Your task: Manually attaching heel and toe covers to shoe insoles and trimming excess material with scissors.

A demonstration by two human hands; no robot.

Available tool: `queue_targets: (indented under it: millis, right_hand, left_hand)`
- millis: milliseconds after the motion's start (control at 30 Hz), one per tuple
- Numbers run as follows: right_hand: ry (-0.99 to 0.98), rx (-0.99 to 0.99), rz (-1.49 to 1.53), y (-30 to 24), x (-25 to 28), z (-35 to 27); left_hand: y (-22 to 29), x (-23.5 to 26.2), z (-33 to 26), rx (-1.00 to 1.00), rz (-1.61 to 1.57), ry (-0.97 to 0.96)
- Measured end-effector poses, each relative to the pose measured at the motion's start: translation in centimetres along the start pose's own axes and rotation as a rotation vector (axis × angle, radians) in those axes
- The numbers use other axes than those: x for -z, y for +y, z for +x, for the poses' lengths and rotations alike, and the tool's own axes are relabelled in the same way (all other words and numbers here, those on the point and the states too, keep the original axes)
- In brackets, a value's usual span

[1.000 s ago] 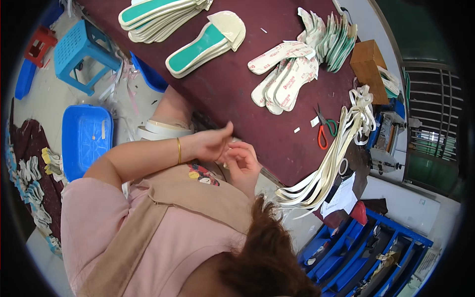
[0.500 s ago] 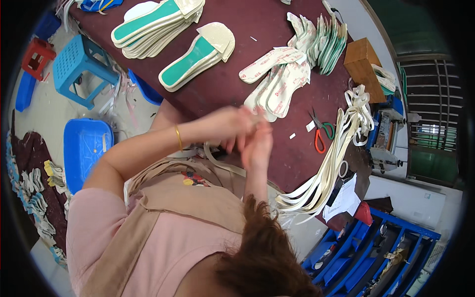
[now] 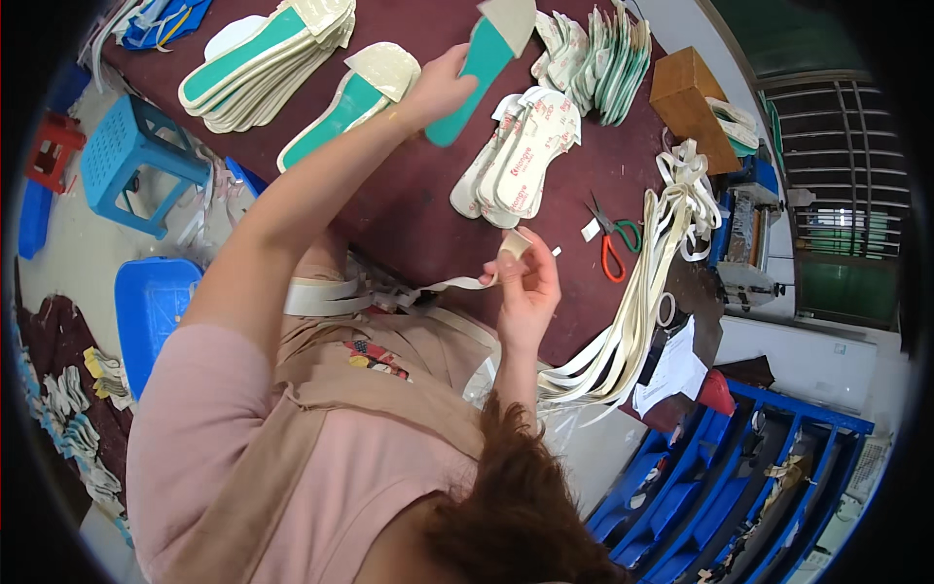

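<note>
My left hand (image 3: 443,92) is stretched out over the table, closed on one green insole (image 3: 483,73) with a cream piece across its upper end. Beside that hand lies a small stack of green insoles (image 3: 352,107). A pile of white printed insoles (image 3: 530,156) lies right of it, printed side up. Closer to my body, my right hand (image 3: 528,287) pinches the end of a cream tape strip (image 3: 457,284) between thumb and fingers. The strip trails left toward a coiled white band (image 3: 321,296) at my lap. Scissors (image 3: 611,255) with red and green handles lie right of this hand.
A taller insole stack (image 3: 272,68) is at the far left, a fanned row of insoles (image 3: 608,73) at the back. A wooden box (image 3: 693,109) and a long bundle of cream strips (image 3: 623,336) line the right side. A blue stool (image 3: 146,161) and blue basin (image 3: 151,311) stand left.
The hands, together and blurred before, have parted: the left reached up and away with a green insole, the right kept the tape end. The insole lying across the printed pile is gone from there.
</note>
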State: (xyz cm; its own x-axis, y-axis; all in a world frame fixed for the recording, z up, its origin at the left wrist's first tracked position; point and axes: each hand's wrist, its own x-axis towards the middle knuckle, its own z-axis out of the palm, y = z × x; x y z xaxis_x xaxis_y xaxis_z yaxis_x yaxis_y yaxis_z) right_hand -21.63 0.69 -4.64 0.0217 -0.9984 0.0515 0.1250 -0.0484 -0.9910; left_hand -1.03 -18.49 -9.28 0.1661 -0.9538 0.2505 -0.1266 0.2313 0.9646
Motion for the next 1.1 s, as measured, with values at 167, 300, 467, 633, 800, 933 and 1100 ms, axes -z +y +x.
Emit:
queue_targets:
  millis: [167, 300, 467, 633, 800, 933, 1100]
  right_hand:
    - [-0.19, -0.039, -0.077, -0.2, -0.8, 3.4]
    - [-0.234, 0.286, -0.311, -0.8, -2.9, 7.7]
    - [-0.482, 0.29, -0.467, -2.5, -3.2, 6.9]
    - [-0.3, -0.54, 0.853, -2.4, -2.8, 4.9]
    - [-0.134, -0.466, 0.496, -1.2, -3.9, 2.8]
    - [-0.26, -0.589, 0.687, -0.3, -3.3, 3.5]
    - [-0.174, -0.192, 0.25, -0.6, -4.4, 2.0]
  left_hand:
    - [5.6, 3.8, -8.3, 0.466, -1.006, -0.103]
    - [6.9, 3.2, -12.1, 0.499, -0.864, -0.336]
    - [8.8, 4.4, -14.4, 0.615, -0.66, -0.294]
    - [9.1, 2.9, -15.3, 0.052, -0.086, -0.08]
    - [10.1, 3.3, -15.8, 0.419, -0.635, -0.015]
    - [9.4, 3.1, -16.2, 0.269, -0.51, -0.036]
    - [9.9, 3.8, -16.8, 0.346, -0.725, -0.133]
